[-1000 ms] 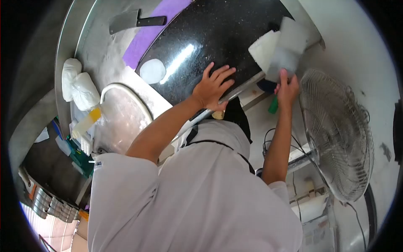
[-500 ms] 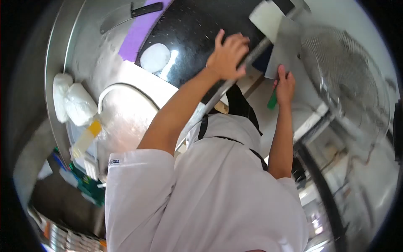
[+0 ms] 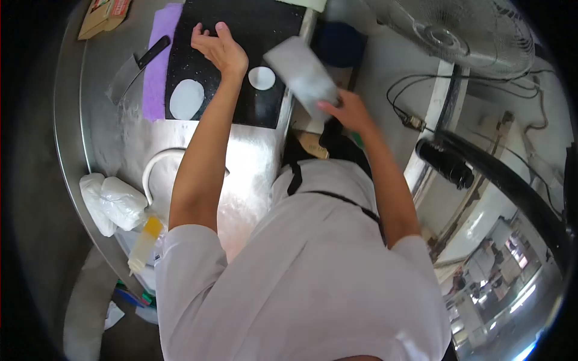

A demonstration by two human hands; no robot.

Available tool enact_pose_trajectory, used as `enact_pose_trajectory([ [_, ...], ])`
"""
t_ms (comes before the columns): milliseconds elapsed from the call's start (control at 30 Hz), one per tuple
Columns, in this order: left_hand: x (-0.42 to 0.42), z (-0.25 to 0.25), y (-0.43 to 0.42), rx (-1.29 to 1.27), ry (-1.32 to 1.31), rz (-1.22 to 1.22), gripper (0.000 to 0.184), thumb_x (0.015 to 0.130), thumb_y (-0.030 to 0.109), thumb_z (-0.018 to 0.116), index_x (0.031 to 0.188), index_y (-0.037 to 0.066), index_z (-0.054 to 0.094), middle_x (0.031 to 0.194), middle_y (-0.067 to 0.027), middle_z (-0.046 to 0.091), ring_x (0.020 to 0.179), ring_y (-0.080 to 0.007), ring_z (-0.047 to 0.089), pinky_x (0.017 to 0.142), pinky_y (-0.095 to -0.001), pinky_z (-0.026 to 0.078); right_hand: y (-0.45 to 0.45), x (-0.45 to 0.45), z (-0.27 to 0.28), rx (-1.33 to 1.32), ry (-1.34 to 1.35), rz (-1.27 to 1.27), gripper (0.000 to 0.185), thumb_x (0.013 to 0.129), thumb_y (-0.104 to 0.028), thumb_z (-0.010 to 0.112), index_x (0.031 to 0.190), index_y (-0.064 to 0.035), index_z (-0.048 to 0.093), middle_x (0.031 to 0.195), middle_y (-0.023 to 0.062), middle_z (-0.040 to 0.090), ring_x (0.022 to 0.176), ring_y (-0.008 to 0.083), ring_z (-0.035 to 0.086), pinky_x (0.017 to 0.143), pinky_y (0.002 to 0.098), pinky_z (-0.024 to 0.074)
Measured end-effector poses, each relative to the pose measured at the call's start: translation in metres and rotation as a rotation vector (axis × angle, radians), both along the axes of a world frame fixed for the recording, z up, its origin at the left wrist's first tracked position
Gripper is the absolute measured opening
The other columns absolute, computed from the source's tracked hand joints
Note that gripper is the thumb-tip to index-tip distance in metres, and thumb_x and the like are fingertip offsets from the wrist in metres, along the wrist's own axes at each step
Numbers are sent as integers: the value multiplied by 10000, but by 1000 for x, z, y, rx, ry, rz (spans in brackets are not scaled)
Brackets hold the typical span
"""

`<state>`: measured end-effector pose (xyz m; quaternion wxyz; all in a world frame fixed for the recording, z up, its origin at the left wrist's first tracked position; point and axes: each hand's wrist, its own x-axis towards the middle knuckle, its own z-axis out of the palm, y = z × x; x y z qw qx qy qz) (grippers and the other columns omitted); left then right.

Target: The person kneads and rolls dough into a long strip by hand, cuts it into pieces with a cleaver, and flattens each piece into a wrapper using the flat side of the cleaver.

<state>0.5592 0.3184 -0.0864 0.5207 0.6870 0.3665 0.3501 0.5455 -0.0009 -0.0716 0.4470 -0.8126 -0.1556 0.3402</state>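
Observation:
My right hand [image 3: 351, 111] grips a broad-bladed cleaver [image 3: 301, 72] near the board's right edge. The blade is blurred by motion, and the handle is mostly hidden behind the hand. Over the black board [image 3: 205, 18] hovers my left hand [image 3: 224, 53], fingers apart and slightly curled, holding nothing. A larger thin white round [image 3: 187, 99], which looks like dough, lies on the board's near-left corner. Between my left wrist and the blade is a smaller white round [image 3: 262, 78]. Left of the board, a purple cloth [image 3: 155, 78] lies partly under a black-handled knife [image 3: 129, 77].
On the metal counter [image 3: 241, 156] are white plastic bags [image 3: 114, 201], a yellow-capped squeeze bottle [image 3: 144, 243] and a curved pale tube [image 3: 152, 171]. A cardboard box [image 3: 103, 18] stands far left. At right are a fan [image 3: 445, 36] and cables [image 3: 415, 78].
The cleaver has swung left toward the board with my right hand. My left hand has moved left, away from the board's right edge. The smaller white round has come into view.

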Motion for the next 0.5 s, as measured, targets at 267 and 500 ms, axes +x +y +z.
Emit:
enact_pose_trajectory([
  [267,-60,-13,-54,819,886,-609,1012,777,802,637,1598,270,379,1698,-127,222,1576,-372,133,1195,-715,84,77,42,-2,-327,-190,477,719,663,-537,893,1077,7,670,968,262,734,953,443,715,855,506,559],
  [500,-10,-20,-20,887,810,-587,974,801,754,647,1618,333,325,1712,-103,205,1584,-375,124,1162,-772,97,101,80,-16,-246,-303,481,760,647,-468,927,1123,12,580,926,248,732,950,443,712,823,508,557],
])
